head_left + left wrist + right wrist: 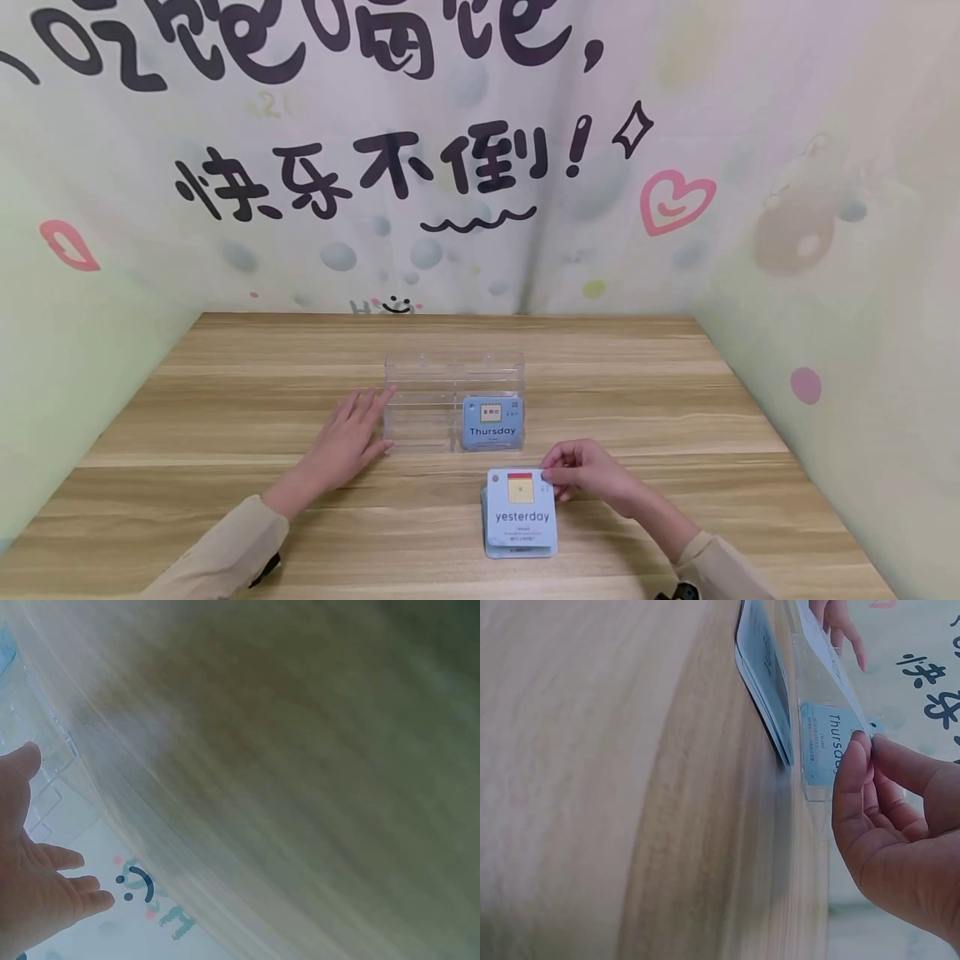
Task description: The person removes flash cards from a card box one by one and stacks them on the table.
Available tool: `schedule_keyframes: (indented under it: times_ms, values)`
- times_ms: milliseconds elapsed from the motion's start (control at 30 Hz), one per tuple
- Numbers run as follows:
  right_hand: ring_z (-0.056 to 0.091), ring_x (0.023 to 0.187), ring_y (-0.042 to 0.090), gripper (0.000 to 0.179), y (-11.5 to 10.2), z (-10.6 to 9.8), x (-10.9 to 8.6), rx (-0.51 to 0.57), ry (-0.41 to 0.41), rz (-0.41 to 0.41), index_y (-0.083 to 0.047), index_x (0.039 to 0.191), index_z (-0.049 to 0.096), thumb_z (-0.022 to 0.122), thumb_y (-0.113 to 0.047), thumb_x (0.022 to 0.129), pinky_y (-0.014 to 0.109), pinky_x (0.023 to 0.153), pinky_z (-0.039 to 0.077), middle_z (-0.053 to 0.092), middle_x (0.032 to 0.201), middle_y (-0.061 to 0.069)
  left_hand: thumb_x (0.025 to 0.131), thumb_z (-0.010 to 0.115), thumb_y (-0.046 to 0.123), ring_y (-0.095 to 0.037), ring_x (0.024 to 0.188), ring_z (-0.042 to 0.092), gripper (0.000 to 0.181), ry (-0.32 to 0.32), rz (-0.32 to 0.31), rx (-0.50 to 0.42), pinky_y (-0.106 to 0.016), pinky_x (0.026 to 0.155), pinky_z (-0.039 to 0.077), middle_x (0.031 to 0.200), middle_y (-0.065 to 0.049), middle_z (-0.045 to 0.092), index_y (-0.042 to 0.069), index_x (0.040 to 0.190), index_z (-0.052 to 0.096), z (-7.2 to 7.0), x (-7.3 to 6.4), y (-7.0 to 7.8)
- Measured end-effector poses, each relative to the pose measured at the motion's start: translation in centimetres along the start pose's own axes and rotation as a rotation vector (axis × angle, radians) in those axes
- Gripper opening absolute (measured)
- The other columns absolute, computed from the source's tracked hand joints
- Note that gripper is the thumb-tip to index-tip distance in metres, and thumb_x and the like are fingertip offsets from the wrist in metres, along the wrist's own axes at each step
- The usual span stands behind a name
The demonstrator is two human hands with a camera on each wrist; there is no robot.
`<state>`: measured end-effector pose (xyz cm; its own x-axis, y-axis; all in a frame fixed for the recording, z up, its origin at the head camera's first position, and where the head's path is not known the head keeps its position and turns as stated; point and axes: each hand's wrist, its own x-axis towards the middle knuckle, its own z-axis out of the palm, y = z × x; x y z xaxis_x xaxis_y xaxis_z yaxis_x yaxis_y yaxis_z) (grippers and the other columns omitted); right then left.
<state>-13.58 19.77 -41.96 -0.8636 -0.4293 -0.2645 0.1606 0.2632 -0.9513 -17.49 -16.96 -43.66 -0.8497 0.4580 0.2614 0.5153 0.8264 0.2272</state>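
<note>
My right hand (596, 477) pinches the corner of a light blue card marked "yesterday" (522, 508) between thumb and fingers. In the right wrist view this card is lifted at a slant above a small stack of blue cards (761, 675) on the table. Behind them stands a clear plastic card holder (420, 425) with several compartments. A blue "Thursday" card (492, 422) sits in its lower right compartment. My left hand (348, 442) is at the holder's left side, fingers spread and fairly straight, fingertips touching or very near its edge. In the left wrist view the hand (37, 877) holds nothing.
The wooden table (637, 367) reaches back to a white cloth backdrop (480, 250) with dark lettering. Pale printed panels stand at the left and right, along the table's sides.
</note>
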Motion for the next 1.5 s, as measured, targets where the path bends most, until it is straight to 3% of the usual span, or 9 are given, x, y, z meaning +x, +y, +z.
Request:
schedule_keyframes:
  times_ms: [1500]
  values:
    - [0.056,0.061,0.012,0.018,1.5,1.0,0.3,-0.002,-0.014,0.003,0.011,0.095,0.059,0.059,-0.003,0.085,0.019,0.053,0.048,0.061,0.073,0.004,0.086,0.062,0.030,-0.049,0.126,0.027,0.075,-0.002,0.002,-0.003,-0.060,0.101,0.023,0.136,-0.030,0.035,0.010,0.143,0.018,-0.1,0.0,0.1]
